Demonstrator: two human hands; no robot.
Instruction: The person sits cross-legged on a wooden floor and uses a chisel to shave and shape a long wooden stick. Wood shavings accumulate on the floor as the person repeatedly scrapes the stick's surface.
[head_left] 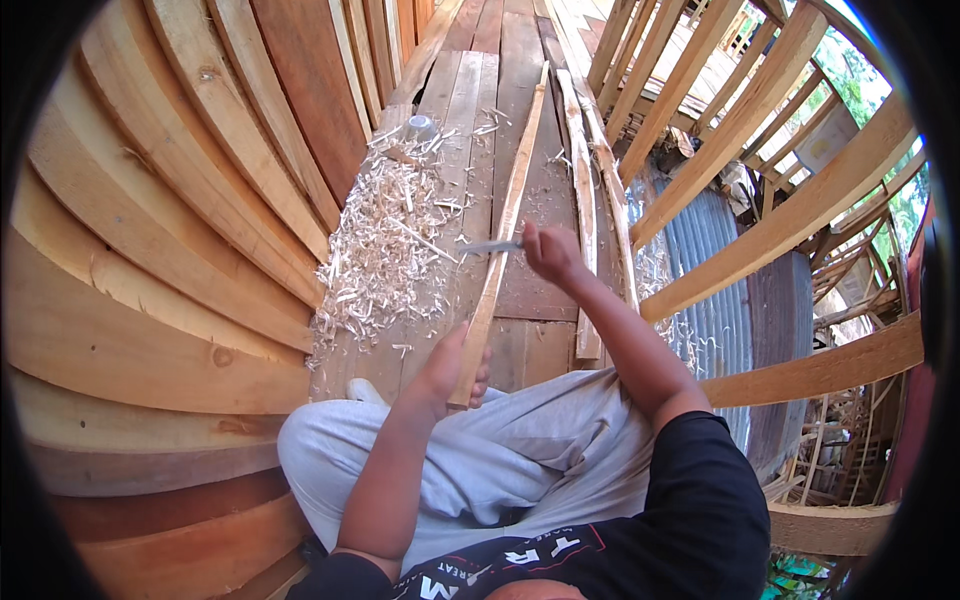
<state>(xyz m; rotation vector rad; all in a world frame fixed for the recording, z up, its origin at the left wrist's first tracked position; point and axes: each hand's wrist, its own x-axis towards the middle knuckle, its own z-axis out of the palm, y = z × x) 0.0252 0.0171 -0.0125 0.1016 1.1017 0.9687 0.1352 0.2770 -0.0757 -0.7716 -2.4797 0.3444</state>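
Observation:
A long, narrow wooden strip (512, 200) runs from my lap away across the plank floor. My left hand (450, 368) is wrapped round its near end, just above my crossed legs. In my closed right hand (552, 252) is a knife (490, 247), its blade pointing left and lying across the strip about midway along. The fist hides the knife's handle. To the left, a heap of curled wood shavings (385, 240) covers the floor, and a thin sliver lies on its right edge.
Two more long strips (582, 200) lie to the right of the one I hold. A small pale cup (420, 128) sits at the far end of the shavings. Upright boards (150, 200) wall the left side; spaced wooden slats (780, 230) rail the right, with corrugated metal (708, 280) beyond.

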